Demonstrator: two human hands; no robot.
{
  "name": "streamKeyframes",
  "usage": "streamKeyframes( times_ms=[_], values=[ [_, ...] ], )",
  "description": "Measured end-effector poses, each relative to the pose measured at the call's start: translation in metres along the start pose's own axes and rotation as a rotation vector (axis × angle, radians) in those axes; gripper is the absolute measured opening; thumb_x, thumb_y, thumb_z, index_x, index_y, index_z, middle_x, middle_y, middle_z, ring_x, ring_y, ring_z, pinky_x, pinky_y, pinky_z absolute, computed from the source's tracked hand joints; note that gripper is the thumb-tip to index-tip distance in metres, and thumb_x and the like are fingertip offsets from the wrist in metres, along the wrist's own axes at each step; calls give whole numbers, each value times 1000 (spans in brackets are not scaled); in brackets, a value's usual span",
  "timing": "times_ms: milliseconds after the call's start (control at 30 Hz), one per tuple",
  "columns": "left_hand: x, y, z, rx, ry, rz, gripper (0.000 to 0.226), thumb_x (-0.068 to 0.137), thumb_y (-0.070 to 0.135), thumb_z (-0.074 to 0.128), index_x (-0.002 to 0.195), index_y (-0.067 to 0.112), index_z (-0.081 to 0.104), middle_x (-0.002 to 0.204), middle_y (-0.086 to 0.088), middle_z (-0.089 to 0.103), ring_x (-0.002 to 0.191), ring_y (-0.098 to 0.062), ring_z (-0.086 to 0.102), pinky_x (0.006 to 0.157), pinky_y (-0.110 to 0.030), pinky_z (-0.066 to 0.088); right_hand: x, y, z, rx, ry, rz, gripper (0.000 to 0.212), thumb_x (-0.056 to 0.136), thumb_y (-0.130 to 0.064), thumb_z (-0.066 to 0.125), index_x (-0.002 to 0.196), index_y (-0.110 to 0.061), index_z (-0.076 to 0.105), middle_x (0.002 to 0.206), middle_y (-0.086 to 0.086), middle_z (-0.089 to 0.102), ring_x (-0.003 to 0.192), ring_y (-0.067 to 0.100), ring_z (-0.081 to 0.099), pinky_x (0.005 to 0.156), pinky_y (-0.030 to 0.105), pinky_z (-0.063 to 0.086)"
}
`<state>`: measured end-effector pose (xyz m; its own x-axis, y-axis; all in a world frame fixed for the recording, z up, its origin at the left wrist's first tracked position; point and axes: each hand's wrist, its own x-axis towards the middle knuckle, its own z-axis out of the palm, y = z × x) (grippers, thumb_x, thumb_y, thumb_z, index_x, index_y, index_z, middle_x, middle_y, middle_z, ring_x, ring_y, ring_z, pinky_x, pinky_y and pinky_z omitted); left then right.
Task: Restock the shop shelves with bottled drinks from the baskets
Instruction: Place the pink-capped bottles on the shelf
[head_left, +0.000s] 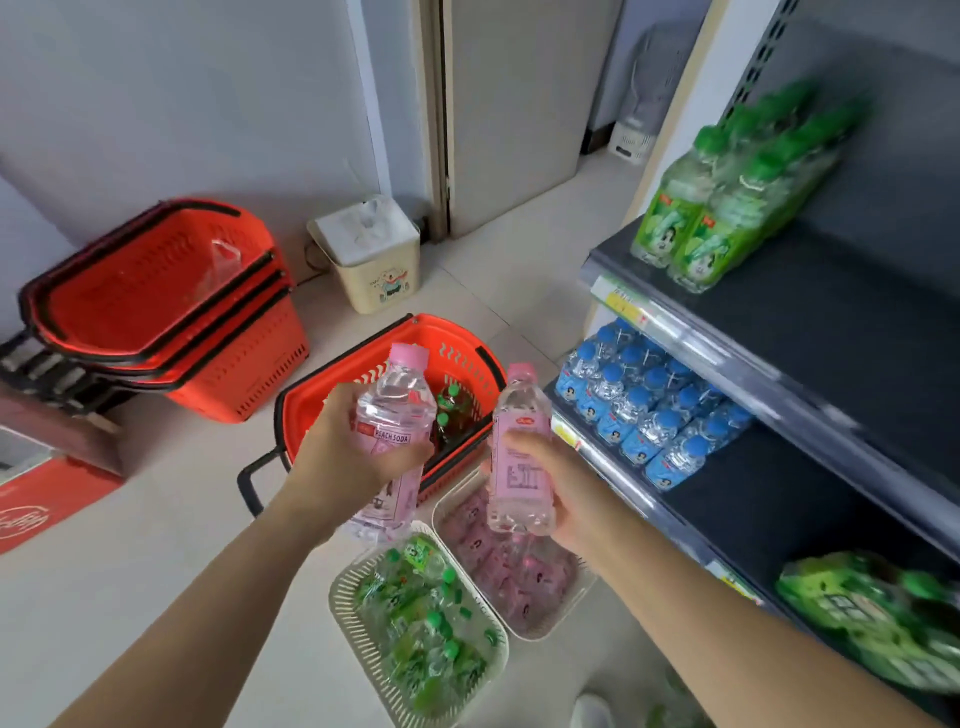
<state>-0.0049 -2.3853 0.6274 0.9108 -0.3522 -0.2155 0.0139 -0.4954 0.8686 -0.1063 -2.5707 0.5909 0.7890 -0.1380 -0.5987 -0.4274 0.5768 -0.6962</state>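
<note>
Left hand (358, 452): grip wrapped round the left pink bottle (397, 410) at its label; upright over the red basket (322, 400)
Right hand (563, 493): grip curled low round the right pink bottle (519, 441) — above the white basket (535, 633), near the lower shelf (769, 499)
Drop risk: the right hold sits near the base; a top-heavy bottle could tip out
Shelf risk: both hands full; pushing one in could topple the blue bottles (649, 410) — they're packed tight
</note>
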Motion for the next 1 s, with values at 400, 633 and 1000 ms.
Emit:
streamKeyframes(
  times_ms=[400, 633, 1000],
  values=[
    [-48, 119, -59, -38, 14, 168, 55, 60, 28, 88, 97, 36, 48, 98, 6, 64, 91, -16, 63, 81, -40, 52, -109, -80, 32, -11, 67, -122, 35, 90, -27, 57, 120, -10, 56, 80, 6, 67, 63, 16, 67, 59, 30, 53],
    [-70, 184, -69, -37, 31, 341, 59, 66, 21, 85, 112, 19, 47, 95, 7, 61, 86, -10, 61, 71, -29, 50, -155, -129, 51, -101, 55, -363, 24, 90, -18, 58, 115, -16, 56, 93, 9, 68, 80, 19, 69, 63, 31, 54],
    [-78, 275, -68, -171, 42, 467, 52, 64, 18, 86, 101, 24, 50, 93, -8, 67, 84, -28, 68, 79, -52, 55, -211, -188, 54, -248, 276, -668, 31, 85, -22, 63, 112, -25, 49, 107, 4, 65, 93, 19, 67, 84, 46, 55]
  ],
)
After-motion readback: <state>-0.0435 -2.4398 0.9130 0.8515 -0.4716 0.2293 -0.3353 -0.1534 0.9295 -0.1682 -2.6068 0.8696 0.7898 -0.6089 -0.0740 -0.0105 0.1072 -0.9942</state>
